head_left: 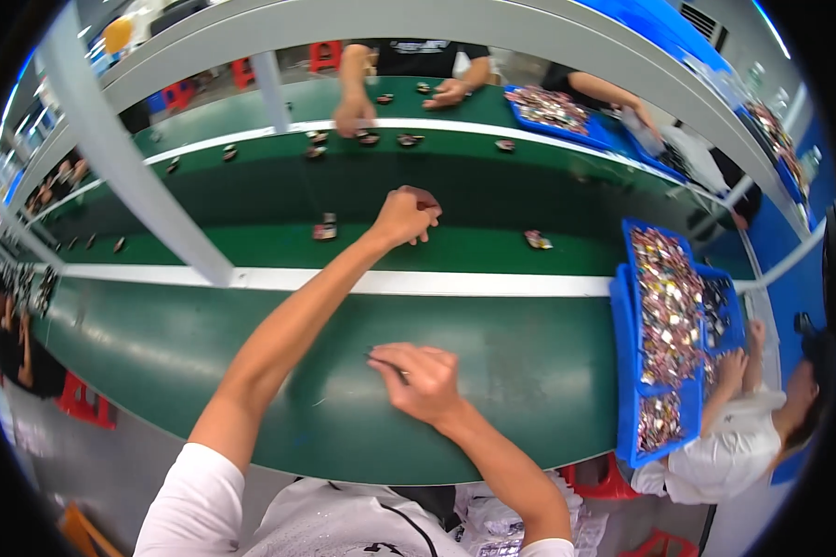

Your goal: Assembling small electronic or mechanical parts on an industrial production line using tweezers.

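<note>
My left hand [407, 217] reaches over the green conveyor belt beyond the white rail, its fingers curled downward; anything in them is hidden. A small multicoloured packet [324, 226] lies on the belt to its left, and another packet [537, 239] lies to its right. Close above the near green tabletop [529, 371], my right hand [424, 379] pinches a slim dark object [396, 368] between thumb and fingers. That object is too small to name, and its tip points to the left.
Blue bins [628, 371] heaped with shiny small packets stand at the right end, beside a seated co-worker [729, 436]. A white rail [483, 282] and a slanted post [144, 153] border the belt. Across it, another person's hands [355, 113] handle small packets near a blue tray [567, 135].
</note>
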The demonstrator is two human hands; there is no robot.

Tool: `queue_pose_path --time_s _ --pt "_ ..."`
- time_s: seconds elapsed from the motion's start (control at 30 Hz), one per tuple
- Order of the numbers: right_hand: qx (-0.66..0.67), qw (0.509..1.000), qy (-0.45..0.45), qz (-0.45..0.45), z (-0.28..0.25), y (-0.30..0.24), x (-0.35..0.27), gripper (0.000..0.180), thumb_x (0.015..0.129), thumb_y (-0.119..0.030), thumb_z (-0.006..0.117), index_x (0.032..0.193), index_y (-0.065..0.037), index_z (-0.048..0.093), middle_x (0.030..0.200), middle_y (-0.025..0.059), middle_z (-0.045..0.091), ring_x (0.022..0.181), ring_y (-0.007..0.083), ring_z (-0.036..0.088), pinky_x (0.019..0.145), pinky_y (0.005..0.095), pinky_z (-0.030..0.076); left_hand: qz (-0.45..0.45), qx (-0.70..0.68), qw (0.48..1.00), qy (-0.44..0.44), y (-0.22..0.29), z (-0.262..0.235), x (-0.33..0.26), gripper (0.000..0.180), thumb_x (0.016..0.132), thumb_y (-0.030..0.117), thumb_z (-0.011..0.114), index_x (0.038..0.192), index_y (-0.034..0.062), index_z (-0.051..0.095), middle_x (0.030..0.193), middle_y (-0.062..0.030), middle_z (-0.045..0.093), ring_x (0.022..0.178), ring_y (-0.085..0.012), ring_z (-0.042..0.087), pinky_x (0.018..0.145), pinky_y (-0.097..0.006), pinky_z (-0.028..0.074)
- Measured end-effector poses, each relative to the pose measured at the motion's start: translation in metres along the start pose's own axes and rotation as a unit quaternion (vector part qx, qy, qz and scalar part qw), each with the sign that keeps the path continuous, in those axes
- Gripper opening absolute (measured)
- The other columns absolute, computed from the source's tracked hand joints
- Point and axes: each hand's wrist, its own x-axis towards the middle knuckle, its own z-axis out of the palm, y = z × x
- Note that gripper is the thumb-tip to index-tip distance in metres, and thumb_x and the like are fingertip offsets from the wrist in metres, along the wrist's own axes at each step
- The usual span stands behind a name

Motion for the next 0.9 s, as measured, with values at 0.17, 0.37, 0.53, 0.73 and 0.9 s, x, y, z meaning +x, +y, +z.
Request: queue_pose_path --time_s 0.17,0.37,0.53,0.73,0.9 --pt "-0.002 1.0 0.008 0.0 -0.005 0.002 -0.004 0.013 0.077 -0.003 0.079 0.088 -0.007 0.072 0.087 0.0023 0.074 0.06 0.0204 0.067 0.052 0.0301 0.05 0.016 -0.014 0.995 -0.1 0.029 0.065 0.046 0.019 0.091 0.011 0.066 0.101 -0.0042 0.073 0.085 -0.0113 0.074 0.061 -0.0165 0.07 0.046 -0.029 0.053" --pt "-0.004 1.0 0.009 -0.01 -0.004 0.001 -0.003 0.015 0.075 0.0 0.077 0.087 -0.006 0.069 0.085 0.001 0.071 0.051 0.0207 0.056 0.049 0.0307 0.044 -0.03 0.108 0.987 -0.113 0.043 0.131 0.092 0.015 0.086 0.014 0.071 0.094 0.0018 0.075 0.09 -0.0137 0.075 0.061 -0.0214 0.072 0.062 -0.033 0.06" --pt "-0.03 1.0 0.007 0.006 -0.009 0.008 -0.004 0.024 0.068 0.0 0.082 0.089 -0.006 0.072 0.085 0.0028 0.073 0.052 0.0213 0.058 0.048 0.031 0.044 -0.006 0.228 0.967 -0.113 0.036 0.156 0.103 0.02 0.084 0.024 0.076 0.094 0.0071 0.076 0.088 -0.0105 0.076 0.066 -0.0225 0.073 0.074 -0.038 0.06" --pt "0.003 1.0 0.01 -0.012 -0.002 0.005 -0.001 0.02 0.072 0.0 0.081 0.089 -0.006 0.073 0.087 0.0029 0.074 0.054 0.0196 0.061 0.048 0.0301 0.045 0.013 0.193 0.979 -0.069 0.013 0.117 0.087 0.025 0.085 0.027 0.077 0.094 0.0035 0.073 0.078 -0.0098 0.073 0.064 -0.0212 0.071 0.068 -0.037 0.057" --pt "-0.004 1.0 0.019 -0.002 -0.007 0.005 -0.004 0.015 0.076 -0.002 0.077 0.089 -0.006 0.071 0.086 0.0021 0.073 0.054 0.0209 0.061 0.051 0.0306 0.047 0.003 0.017 0.998 -0.058 0.02 0.072 0.009 0.017 0.092 0.011 0.07 0.095 -0.0059 0.067 0.067 -0.0085 0.068 0.045 -0.0114 0.057 0.038 -0.028 0.04"
